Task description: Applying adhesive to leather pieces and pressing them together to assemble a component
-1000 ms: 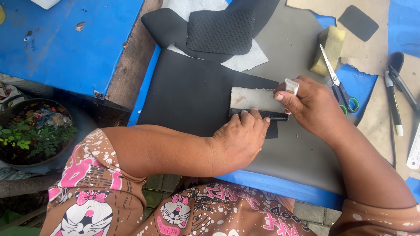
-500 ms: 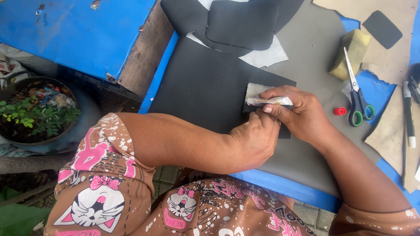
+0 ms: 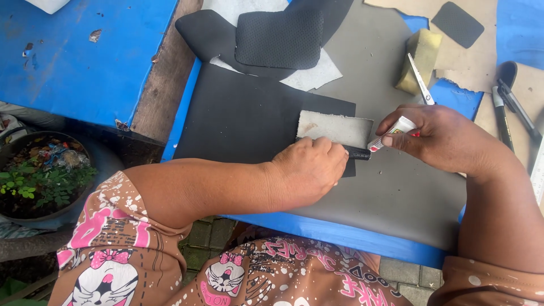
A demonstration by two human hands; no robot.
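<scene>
Hands work over a small grey material piece (image 3: 334,127) lying on a black sheet (image 3: 249,116), itself on a grey mat (image 3: 391,192) over the blue tabletop (image 3: 85,51). Left hand (image 3: 309,170) presses fingers down along the folded black near edge (image 3: 358,152) of the grey piece, fingers together and flat on it. Right hand (image 3: 439,136) is clamped on a small white glue tube (image 3: 391,131), whose tip points at the right end of that folded edge, touching or just beside it. Beyond the grey piece lie black textured cut-outs (image 3: 277,37) on white paper. To its right, a yellow sponge (image 3: 418,59) with scissors (image 3: 420,80) beside it, partly hidden by the right hand. Pens (image 3: 501,116) lie further right on brown card.
</scene>
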